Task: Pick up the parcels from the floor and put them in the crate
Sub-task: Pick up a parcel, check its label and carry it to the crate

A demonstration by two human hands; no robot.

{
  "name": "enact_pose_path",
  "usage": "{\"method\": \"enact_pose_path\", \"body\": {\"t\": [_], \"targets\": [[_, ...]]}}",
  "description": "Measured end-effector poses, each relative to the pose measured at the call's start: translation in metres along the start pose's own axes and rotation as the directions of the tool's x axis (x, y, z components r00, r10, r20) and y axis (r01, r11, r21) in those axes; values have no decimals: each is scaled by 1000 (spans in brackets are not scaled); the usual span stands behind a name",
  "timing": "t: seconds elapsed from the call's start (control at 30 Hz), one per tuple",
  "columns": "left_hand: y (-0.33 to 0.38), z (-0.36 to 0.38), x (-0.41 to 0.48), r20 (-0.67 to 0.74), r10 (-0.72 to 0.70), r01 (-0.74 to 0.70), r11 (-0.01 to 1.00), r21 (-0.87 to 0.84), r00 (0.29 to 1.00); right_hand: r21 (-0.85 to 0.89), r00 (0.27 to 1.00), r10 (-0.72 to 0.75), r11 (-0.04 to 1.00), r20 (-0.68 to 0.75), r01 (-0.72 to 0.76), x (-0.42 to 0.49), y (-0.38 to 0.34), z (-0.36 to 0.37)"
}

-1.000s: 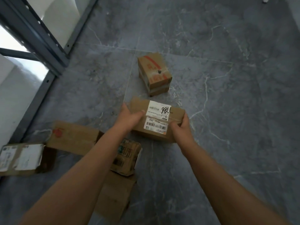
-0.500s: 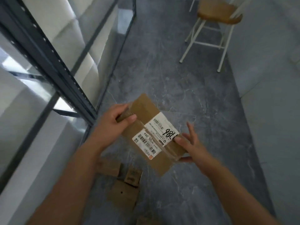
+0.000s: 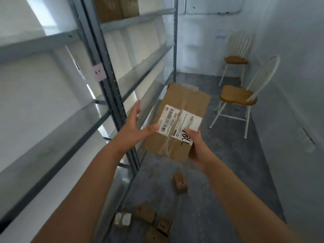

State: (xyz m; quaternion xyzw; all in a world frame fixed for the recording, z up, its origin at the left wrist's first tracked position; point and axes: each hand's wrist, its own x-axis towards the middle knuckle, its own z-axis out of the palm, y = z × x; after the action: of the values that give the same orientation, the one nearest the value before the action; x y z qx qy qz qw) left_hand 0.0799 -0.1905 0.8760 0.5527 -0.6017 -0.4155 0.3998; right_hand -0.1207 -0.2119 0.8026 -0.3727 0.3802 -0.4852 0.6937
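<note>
I've raised the labelled parcel [image 3: 177, 120] off the floor [image 3: 219, 172]. My right grip [image 3: 198, 149] clasps its corner and my left grip [image 3: 135, 125] has loosened, fingers straight. Next it goes to the crate.

brown cardboard parcel [image 3: 177, 123]: white barcode labels, black scrawl | grey marbled floor [image 3: 219, 181] | white spindle-back chairs [image 3: 240, 100]: tan seats

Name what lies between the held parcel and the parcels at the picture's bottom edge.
One small cardboard parcel, alone on the grey floor, in the head view.

Grey floor [image 3: 219, 199] with scattered parcels [image 3: 180, 185], two chairs [image 3: 238, 97]
</note>
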Motion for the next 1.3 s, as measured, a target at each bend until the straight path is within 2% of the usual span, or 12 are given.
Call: {"method": "enact_pose_path", "body": {"t": [0.1,0.2,0.3,0.37,0.43,0.57,0.7,0.8,0.9,1.0,1.17,1.3], "targets": [[2,-6,-40,-121,-97,69,973,-219,988,161,997,-61,986,44,53,-2,-17,39],[3,-3,-66,-165,-213,105,861,-497,963,255,994,-92,964,66,73,-11,-22,79],[17,-8,-80,-287,-193,-58,732,-679,938,285,986,-86,958,144,43,-26,-19,112],[26,-18,-93,-424,-164,-168,748,-642,891,288,970,-64,958,236,-8,-38,-21,127],[32,-33,-114,-570,-150,-230,811,-538,808,251,934,-31,966,356,-64,-49,-25,133],[34,-68,-178,-763,-145,-255,889,-379,630,184,897,-46,982,440,-40,-51,-33,140],[23,-86,-251,-812,-110,-214,936,-279,574,-74,790,-30,993,613,95,-79,-23,177],[19,-89,-302,-828,-51,-225,951,-210,558,-147,718,44,986,695,82,-110,-5,217],[20,-97,-352,-893,-34,-239,958,-157,449,-168,635,80,983,769,80,-150,12,262],[23,-110,-408,-936,-14,-178,981,-81,351,-182,559,108,980,822,78,-187,31,303],[24,-133,-522,-982,21,-111,994,0,186,-209,377,166,975,911,73,-268,76,377],[19,-141,-617,-999,0,-56,998,-3,44,-259,269,232,963,935,69,-340,122,430]]}}
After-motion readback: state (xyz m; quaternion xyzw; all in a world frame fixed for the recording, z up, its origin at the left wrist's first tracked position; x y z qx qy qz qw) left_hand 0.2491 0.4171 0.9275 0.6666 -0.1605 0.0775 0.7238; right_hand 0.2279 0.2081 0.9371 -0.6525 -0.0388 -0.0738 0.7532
